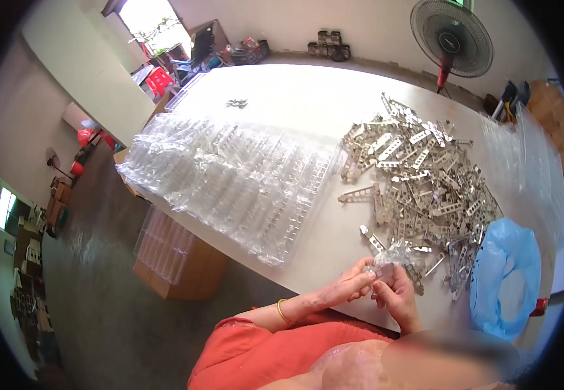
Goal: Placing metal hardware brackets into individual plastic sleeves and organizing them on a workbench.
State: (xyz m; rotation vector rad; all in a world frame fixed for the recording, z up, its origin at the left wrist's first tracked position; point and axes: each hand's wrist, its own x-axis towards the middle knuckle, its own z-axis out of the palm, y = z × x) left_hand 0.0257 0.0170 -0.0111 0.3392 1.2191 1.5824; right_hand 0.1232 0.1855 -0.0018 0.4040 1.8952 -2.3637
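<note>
At the near edge of the table, my left hand (pixel 356 282) and my right hand (pixel 399 298) meet, fingers closed on a small piece of crumpled clear plastic film (pixel 392 255). Whether anything is inside the film I cannot make out. Just beyond my hands spreads a large heap of slotted metal brackets (pixel 448 185), with a few strays near my fingertips. To the left lies a wide clear plastic tray with rows of compartments (pixel 288 224), mostly covered by wrinkled clear film (pixel 191 156). A yellow bangle (pixel 283 312) circles my left wrist.
A blue plastic bag (pixel 504 276) stands open right of my right hand. Clear plastic sheets (pixel 532 162) are at the table's right side. A few small metal parts (pixel 236 103) lie behind the tray. Below the table's left edge sits a cardboard box (pixel 181 276). A fan (pixel 451 42) stands behind.
</note>
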